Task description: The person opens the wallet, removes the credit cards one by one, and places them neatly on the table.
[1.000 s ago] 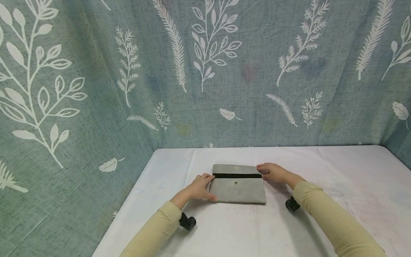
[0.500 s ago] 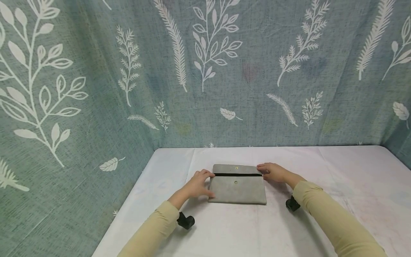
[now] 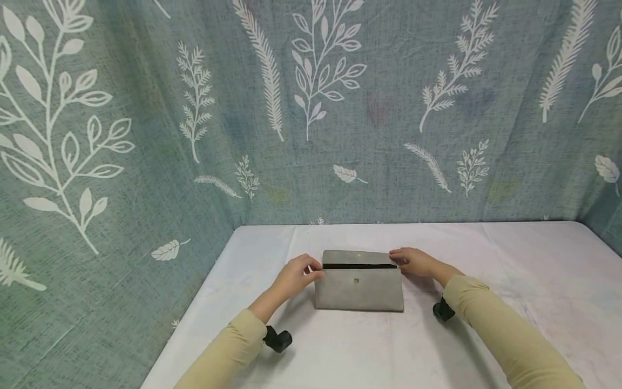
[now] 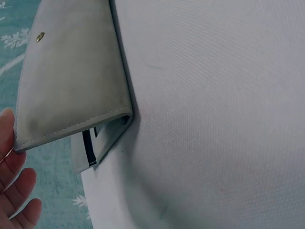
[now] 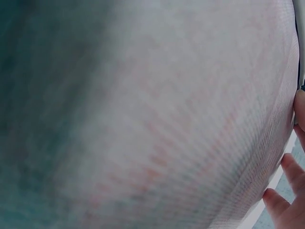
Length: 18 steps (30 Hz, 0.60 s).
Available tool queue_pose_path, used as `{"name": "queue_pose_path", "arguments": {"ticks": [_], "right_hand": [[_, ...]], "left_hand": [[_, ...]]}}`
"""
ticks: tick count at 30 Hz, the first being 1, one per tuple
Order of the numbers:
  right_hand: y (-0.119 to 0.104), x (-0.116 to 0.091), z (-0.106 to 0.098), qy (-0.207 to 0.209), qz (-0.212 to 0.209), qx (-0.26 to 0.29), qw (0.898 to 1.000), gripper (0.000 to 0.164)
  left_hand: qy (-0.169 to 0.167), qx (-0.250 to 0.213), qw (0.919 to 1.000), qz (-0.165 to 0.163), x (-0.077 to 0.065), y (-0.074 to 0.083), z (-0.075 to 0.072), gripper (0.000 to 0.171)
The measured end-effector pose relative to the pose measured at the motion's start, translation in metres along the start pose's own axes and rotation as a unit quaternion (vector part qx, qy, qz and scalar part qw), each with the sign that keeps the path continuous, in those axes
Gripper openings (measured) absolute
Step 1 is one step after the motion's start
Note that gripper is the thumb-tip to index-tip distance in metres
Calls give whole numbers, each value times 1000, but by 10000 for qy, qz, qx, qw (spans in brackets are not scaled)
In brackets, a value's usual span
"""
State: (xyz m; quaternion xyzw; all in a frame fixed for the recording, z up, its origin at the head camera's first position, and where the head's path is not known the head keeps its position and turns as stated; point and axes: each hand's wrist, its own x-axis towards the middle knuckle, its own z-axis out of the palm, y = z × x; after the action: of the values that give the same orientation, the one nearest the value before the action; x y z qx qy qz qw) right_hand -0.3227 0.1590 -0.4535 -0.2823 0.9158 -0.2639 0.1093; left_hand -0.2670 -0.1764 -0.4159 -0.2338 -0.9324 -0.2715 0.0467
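Note:
A grey wallet [image 3: 359, 294] lies on the white tabletop, its flap spread toward the back and a gold snap on both flap and front panel. My left hand [image 3: 297, 274] pinches the upper left corner of the front panel between thumb and fingers. In the left wrist view that panel [image 4: 78, 71] tilts up from the lower part, baring a dark strip [image 4: 89, 148] inside. At the flap's right edge, my right hand [image 3: 413, 261] holds the wallet with thumb and fingertips. The right wrist view catches only its fingers [image 5: 290, 176] and a sliver of the wallet.
A white cloth [image 3: 350, 351] covers the table. Blue-green curtains [image 3: 311, 162] with white leaf prints hang along the back and sides. A black wrist camera [image 3: 278, 339] sits under the left forearm, another black wrist camera [image 3: 443, 309] under the right.
My left thumb has moved from the wallet's lower left edge up to the front panel's top corner. That panel has lifted, and the dark gap behind it has changed. My right hand stays put.

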Motion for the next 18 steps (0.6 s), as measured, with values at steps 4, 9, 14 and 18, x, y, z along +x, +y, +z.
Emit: {"name": "queue_pose_path", "arguments": {"ticks": [4, 9, 14, 18], "right_hand": [[0, 0, 1, 9, -91, -32, 10000, 42], [-1, -1, 0, 16, -78, 95, 9999, 43], [-1, -2, 0, -18, -67, 174, 9998, 44], [-1, -1, 0, -17, -18, 112, 9999, 43]], "left_hand": [[92, -133, 9998, -67, -1, 3, -1, 10], [63, -263, 9996, -52, -3, 6, -4, 10], [-94, -410, 9991, -8, -6, 9, -8, 12], [-256, -571, 9980, 123, -10, 10, -11, 16]]}}
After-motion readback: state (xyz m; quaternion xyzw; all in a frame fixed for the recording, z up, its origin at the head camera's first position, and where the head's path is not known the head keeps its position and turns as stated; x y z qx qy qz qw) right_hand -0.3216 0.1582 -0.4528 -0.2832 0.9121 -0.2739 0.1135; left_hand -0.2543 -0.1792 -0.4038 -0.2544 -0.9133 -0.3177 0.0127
